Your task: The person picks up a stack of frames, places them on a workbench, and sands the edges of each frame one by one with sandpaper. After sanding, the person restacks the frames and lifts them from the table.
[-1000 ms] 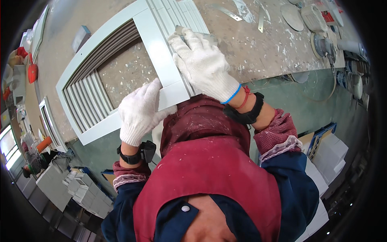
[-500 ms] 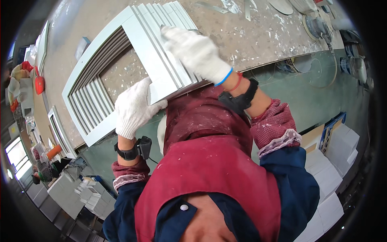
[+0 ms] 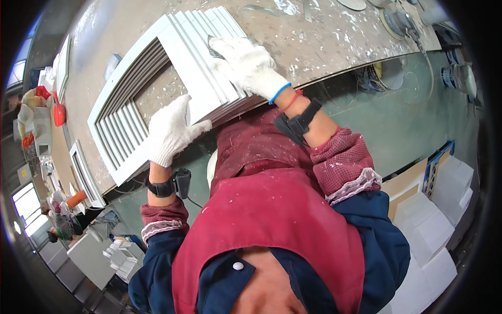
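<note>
A stack of white arched frames (image 3: 180,68) lies fanned out on the workbench. My left hand (image 3: 170,132), in a white knit glove, lies open against the near corner of the top frame, thumb spread away from the fingers. My right hand (image 3: 244,64), gloved too, is over the stepped edges of the stack. It is closed on a thin grey piece of what looks like sandpaper (image 3: 213,48), pressed on the frames; most of it is hidden under the glove. Inside the top frame's opening, several slanted layers of frames (image 3: 123,123) show.
The paint-spotted workbench (image 3: 308,44) reaches beyond the stack. A round power sander (image 3: 395,23) with a hose sits at the far right. White boards (image 3: 423,225) are piled low on the right. Another white frame (image 3: 86,175) leans at the left bench edge. Further left are a red item (image 3: 59,112) and a person.
My left hand has loosened from the frame corner; its fingers now point up and lie straighter. My right hand has shifted slightly over the stacked edges, and more of the grey piece shows.
</note>
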Demonstrator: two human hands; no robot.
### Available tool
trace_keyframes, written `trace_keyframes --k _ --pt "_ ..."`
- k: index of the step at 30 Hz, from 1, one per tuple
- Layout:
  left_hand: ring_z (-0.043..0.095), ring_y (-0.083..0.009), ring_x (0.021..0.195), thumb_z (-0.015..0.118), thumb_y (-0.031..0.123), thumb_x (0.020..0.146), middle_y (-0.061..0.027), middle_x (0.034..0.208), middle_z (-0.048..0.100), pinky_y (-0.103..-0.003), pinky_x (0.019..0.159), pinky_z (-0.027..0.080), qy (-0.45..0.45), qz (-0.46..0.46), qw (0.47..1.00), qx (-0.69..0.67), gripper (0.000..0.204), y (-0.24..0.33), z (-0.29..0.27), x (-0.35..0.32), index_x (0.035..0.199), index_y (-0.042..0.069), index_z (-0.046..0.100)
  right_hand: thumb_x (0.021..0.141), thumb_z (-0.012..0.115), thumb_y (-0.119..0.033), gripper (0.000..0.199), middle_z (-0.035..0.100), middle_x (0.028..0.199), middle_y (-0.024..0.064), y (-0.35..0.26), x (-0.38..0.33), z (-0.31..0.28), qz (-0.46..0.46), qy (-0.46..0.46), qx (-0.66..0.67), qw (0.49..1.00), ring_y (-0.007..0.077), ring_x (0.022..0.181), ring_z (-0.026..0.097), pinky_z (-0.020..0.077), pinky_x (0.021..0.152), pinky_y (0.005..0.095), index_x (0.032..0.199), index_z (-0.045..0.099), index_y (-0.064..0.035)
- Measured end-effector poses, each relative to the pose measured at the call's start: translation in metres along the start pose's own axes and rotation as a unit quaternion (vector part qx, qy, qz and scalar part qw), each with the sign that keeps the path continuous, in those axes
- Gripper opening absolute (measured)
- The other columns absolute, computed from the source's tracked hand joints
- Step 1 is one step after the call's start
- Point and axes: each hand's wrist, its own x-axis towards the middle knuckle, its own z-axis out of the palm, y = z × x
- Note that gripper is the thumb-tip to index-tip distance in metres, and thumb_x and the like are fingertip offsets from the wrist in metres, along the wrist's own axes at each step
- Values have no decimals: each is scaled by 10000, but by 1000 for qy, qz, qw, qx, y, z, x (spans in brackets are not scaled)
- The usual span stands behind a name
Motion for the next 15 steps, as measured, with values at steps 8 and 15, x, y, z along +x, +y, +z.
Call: trace_keyframes --k 8,15 --pt "678 -385 949 775 415 685 -230 974 699 -427 842 522 23 10 999 21 682 5 -1 -5 1188 -12 602 938 506 -486 546 553 1396 81 5 -2 -7 12 -29 29 999 299 1288 493 447 1024 426 1395 517 -188" --pt "687 -337 948 777 380 663 -221 1006 701 -393 841 512 30 22 999 -14 657 9 -3 -5 1160 -21 623 932 445 -508 463 591 1328 30 -5 4 -19 20 -49 23 998 311 1252 509 366 967 615 1295 535 -235"
